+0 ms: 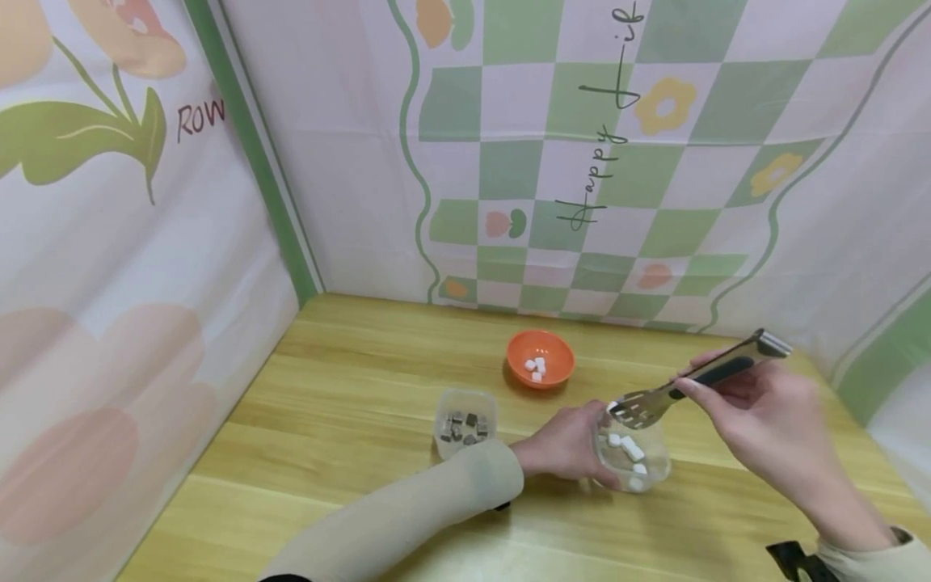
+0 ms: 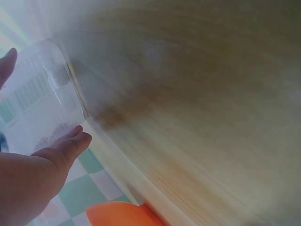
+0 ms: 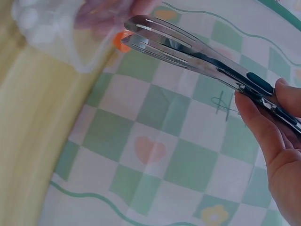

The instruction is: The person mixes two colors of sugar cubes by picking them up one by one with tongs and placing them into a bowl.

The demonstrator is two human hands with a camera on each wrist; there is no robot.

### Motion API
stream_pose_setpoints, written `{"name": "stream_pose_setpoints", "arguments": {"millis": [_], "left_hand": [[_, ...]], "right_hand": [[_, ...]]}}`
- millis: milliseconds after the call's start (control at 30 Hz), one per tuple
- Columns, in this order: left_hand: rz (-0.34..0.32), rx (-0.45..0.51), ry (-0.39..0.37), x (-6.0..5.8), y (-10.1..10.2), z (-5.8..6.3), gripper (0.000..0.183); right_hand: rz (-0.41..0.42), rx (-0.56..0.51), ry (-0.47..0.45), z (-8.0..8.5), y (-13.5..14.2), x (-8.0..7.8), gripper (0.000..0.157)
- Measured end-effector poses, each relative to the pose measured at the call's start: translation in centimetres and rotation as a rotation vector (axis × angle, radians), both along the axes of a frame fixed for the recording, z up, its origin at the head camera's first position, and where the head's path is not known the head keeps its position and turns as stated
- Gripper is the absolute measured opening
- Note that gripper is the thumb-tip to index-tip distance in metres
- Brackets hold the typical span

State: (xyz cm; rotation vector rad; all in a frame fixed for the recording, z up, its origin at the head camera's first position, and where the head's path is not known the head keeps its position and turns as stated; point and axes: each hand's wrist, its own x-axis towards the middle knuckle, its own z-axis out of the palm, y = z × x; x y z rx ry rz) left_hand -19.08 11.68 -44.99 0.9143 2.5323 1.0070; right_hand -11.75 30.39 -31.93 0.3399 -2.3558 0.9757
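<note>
Tongs poised over the clear tub of white cubes

Picking white cubes (image 1: 631, 449) from the right-hand tub (image 1: 659, 462) with the tongs (image 1: 716, 372) looks to be the step in hand; several cubes lie inside that tub, and a few more white cubes (image 1: 538, 365) sit in the orange bowl (image 1: 558, 369), at about half past ten from it; a second tub (image 1: 465, 396), with dark cubes (image 1: 471, 420), stands at nine o'clock. A white spot shows by the tongs' tips; whether they grip a cube I cannot tell. If not, the next move probably calls for lowering the tips squarely on one cube and squeezing gently; if so, for a level carry towards the bowl.

The left hand (image 1: 563, 444) grips the right-hand tub from its nine o'clock side, fingers and thumb about the wall; its forearm reaches in from seven o'clock, crossing just below the second tub. The right hand (image 1: 774, 428), at about three o'clock from the tub, pinches the tongs by the handles between thumb and fingers; the tongs slant down towards eight o'clock, tips over the tub's twelve o'clock rim, well above the surface (image 1: 349, 388).
</note>
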Motion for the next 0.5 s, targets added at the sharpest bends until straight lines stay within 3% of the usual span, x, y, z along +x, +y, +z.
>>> {"name": "stream_pose_setpoints", "arguments": {"millis": [200, 500], "left_hand": [[-0.016, -0.012, 0.033, -0.1, -0.1, 0.0, 0.088], [-0.026, -0.012, 0.023, -0.1, -0.1, 0.1, 0.086]], "right_hand": [[-0.033, 0.070, 0.060, 1.4, -0.8, -1.2, 0.027], [-0.026, 0.026, 0.052, 1.4, -2.2, -4.3, 0.026]]}}
